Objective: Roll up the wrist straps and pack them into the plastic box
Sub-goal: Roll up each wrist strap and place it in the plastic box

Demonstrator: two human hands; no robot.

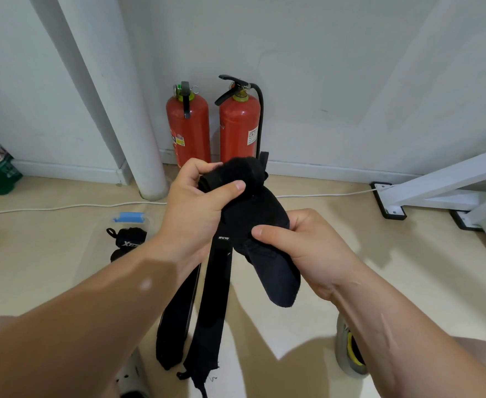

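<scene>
Wrist straps [253, 214] are held bunched at mid-frame, the left hand [195, 208] clenched round the rolled upper end and the right hand [307, 248] grasping the lower fold, apparently so that loose tails hang free for rolling. Rolled straps [127, 239] are already held in the plastic box [129, 217], far left.

The wrist straps [216, 297] are plain black, one with small white lettering. The plastic box [147, 221] is clear with a blue latch [129, 217]. The fire extinguishers [188, 133] are red, the wall [336, 67] white.
</scene>
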